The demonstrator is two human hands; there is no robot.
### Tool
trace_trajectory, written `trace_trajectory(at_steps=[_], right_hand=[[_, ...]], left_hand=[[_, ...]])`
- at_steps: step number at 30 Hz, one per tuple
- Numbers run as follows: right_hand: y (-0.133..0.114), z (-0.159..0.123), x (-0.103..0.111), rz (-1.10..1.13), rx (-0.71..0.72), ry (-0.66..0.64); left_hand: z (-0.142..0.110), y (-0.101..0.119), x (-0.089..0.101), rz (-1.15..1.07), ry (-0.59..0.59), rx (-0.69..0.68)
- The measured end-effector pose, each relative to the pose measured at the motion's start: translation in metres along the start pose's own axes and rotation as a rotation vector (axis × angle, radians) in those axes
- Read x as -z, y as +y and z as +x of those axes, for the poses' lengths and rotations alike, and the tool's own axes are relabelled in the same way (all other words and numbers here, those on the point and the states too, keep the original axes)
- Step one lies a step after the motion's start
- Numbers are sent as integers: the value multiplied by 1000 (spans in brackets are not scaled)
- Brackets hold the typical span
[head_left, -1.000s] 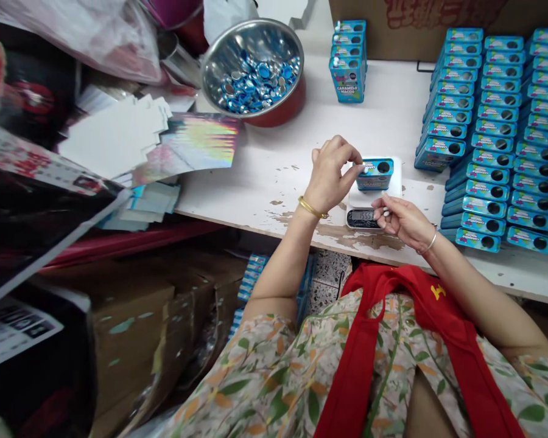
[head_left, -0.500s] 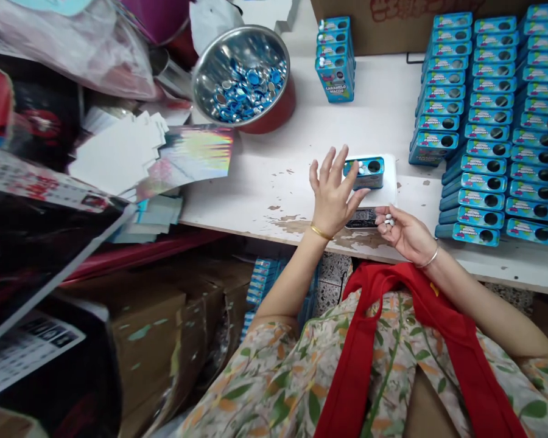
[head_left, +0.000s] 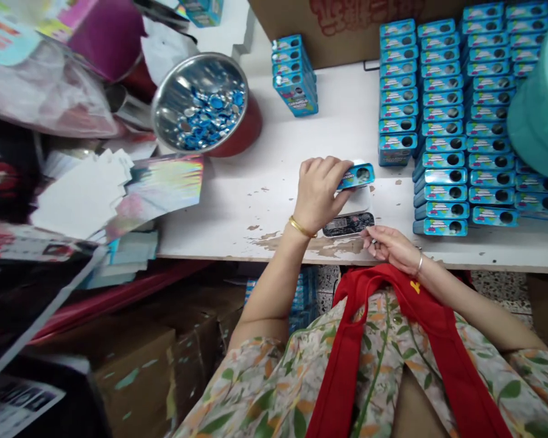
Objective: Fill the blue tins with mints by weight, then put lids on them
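My left hand, closed from the left, grips a small blue tin with a round dark hole in its top. The tin is at the white digital scale; whether it still touches the platform is hidden by my fingers. Near the scale's black display panel, my right hand is curled, palm side up. Small white candies are in its fingers, only a bit of white showing now. Beyond the scale stands a short row of blue tins with white pieces on top.
Long rows of blue tins fill the right side. A teal tub stands at the right edge. At the left, a metal bowl holds blue and silver caps, near stacked white cards. A cardboard box stands behind.
My left hand has gone from spread fingers over the tin to gripping it, and the tin is now tilted. My right fingers have closed further over the white candies. The view has shifted right.
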State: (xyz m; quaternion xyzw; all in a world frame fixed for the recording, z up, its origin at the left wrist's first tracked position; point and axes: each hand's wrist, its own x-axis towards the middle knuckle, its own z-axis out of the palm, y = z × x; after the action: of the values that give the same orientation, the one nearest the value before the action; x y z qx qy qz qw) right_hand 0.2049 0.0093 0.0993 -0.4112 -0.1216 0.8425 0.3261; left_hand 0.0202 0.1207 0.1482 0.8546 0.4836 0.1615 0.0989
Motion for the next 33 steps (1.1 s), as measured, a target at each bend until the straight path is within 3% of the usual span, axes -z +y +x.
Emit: trace_trajectory(at_steps=[3, 7, 10, 13, 15, 19, 21, 23, 25, 28, 30, 33], right_hand=[[8, -1, 1, -30, -15, 3], [10, -3, 4, -61, -11, 10], [10, -3, 8, -85, 19, -4], [12, 0, 13, -110, 37, -1], [16, 4, 16, -117, 30, 6], [24, 13, 20, -125, -4, 12], [25, 16, 22, -132, -13, 19], [23, 18, 24, -138, -12, 27], [19, 16, 23, -127, -26, 29], [11, 10, 21, -76, -51, 26], [5, 5, 19, -60, -58, 29], [-1, -2, 18, -122, -71, 13]], left_hand=[[31, 26, -15, -15, -38, -112], [63, 43, -56, -5, -104, -166], [71, 34, -81, 21, -77, -139], [79, 2, -87, 21, 11, -97], [92, -35, -79, 16, 130, 3], [131, -126, -52, 60, 355, 369], [148, -162, -40, 118, 297, 465], [159, -184, -35, 150, 192, 438], [162, -193, -32, 137, 125, 354], [153, -187, -25, 103, 73, 285], [137, -169, -12, 110, 27, 258], [98, -122, 21, 134, -48, 149]])
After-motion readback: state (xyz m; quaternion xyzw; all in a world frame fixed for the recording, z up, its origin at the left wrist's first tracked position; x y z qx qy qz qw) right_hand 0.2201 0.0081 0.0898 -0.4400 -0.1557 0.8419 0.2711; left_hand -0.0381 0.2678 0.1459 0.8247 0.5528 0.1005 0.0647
